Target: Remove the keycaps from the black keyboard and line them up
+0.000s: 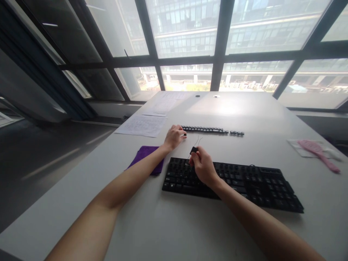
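Note:
A black keyboard (244,183) lies on the white table (174,224) in front of me. My right hand (203,166) hovers over its left part, fingers pinched round a small wire keycap puller (193,149) with a black handle. Beyond it, a row of removed black keycaps (212,130) is lined up on the table. My left hand (174,136) rests at the left end of that row, fingers curled on a keycap (185,135).
A purple cloth (146,159) lies left of the keyboard. Printed paper sheets (143,125) sit at the far left of the table. A pink brush (318,154) on a wrapper lies at the right edge. Large windows stand behind the table.

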Tool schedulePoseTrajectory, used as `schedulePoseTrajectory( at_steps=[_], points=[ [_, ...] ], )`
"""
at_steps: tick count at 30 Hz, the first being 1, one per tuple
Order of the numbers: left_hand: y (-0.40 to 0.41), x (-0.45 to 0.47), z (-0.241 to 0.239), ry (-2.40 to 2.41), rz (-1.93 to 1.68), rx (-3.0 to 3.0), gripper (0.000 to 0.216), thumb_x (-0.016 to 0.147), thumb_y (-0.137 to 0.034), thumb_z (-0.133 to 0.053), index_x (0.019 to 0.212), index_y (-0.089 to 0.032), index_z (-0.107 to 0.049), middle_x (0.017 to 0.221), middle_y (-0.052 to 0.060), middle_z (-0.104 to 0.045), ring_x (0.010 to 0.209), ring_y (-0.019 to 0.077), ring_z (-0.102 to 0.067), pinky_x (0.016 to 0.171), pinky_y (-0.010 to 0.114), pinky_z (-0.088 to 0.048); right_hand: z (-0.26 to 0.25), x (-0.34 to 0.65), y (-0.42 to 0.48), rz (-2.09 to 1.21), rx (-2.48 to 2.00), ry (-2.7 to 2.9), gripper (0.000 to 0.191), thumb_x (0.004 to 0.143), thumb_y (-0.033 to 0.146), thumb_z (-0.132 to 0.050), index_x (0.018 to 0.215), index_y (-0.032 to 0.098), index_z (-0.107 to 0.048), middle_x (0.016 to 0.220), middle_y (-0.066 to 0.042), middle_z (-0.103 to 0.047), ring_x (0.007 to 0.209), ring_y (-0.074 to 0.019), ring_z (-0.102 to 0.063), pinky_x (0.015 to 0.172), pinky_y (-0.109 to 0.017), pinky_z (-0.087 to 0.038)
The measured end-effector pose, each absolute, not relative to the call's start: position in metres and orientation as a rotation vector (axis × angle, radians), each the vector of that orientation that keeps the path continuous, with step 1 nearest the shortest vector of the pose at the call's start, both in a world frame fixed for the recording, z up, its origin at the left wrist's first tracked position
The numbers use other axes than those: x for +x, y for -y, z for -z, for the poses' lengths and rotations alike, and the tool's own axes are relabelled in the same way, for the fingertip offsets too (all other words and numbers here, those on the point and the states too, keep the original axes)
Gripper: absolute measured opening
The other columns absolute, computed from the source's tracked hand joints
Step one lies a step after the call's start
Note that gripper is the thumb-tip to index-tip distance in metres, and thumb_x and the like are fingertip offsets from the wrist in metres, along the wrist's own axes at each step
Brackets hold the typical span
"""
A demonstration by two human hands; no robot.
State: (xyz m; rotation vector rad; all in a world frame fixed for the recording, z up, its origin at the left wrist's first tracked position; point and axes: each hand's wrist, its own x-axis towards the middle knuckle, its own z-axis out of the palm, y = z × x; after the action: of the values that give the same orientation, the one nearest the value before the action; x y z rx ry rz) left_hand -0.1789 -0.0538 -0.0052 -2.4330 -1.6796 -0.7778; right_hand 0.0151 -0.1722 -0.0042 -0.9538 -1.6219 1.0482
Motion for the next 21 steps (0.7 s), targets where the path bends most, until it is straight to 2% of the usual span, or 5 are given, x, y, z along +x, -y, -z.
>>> schedulePoseTrajectory(
  at_steps=[9, 11, 16, 21],
  points=[
    [0.054, -0.182, 0.019, 1.678, 0.816, -2.341, 0.031, 0.08, -0.022, -0.076, 0.112, -0.025, -0.074, 0.101, 0.006, -0.06, 0.1, 0.0247, -0.049, 0.089, 0.037, -0.046, 0.004, 0.015, 0.171, -1.086, -0.94, 1.618, 0.016, 0.096, 0.028, -0.046, 0.081, 0.023, -0.047, 0.065, 0.001, -0.062, 0.059, -0.0162, -0.059, 0.06, -0.027, -0.041],
    [0.054, -0.183, 0.02, 1.672, 0.827, -2.321, 0.029, 0.08, -0.022, -0.077, 0.109, -0.025, -0.075, 0.101, 0.006, -0.06, 0.1, 0.0245, -0.049, 0.09, 0.037, -0.046, 0.004, 0.015, 0.171, -1.09, -0.936, 1.619, 0.015, 0.096, 0.028, -0.047, 0.081, 0.022, -0.047, 0.065, 0.002, -0.062, 0.06, -0.0163, -0.059, 0.06, -0.027, -0.042],
    [0.05, -0.183, 0.019, 1.67, 0.82, -2.284, 0.008, 0.081, -0.021, -0.075, 0.088, -0.024, -0.078, 0.098, 0.007, -0.06, 0.099, 0.0245, -0.05, 0.088, 0.036, -0.046, 0.005, 0.016, 0.171, -1.101, -0.923, 1.625, 0.015, 0.095, 0.028, -0.047, 0.082, 0.022, -0.048, 0.065, 0.002, -0.061, 0.059, -0.0165, -0.059, 0.06, -0.027, -0.042],
    [0.04, -0.182, 0.017, 1.684, 0.779, -2.252, 0.008, 0.082, -0.021, -0.074, 0.087, -0.023, -0.079, 0.099, 0.008, -0.059, 0.1, 0.0256, -0.05, 0.088, 0.038, -0.046, 0.005, 0.016, 0.171, -1.095, -0.921, 1.631, 0.016, 0.095, 0.028, -0.047, 0.081, 0.022, -0.048, 0.065, 0.001, -0.062, 0.059, -0.0163, -0.059, 0.059, -0.027, -0.042]
  ],
)
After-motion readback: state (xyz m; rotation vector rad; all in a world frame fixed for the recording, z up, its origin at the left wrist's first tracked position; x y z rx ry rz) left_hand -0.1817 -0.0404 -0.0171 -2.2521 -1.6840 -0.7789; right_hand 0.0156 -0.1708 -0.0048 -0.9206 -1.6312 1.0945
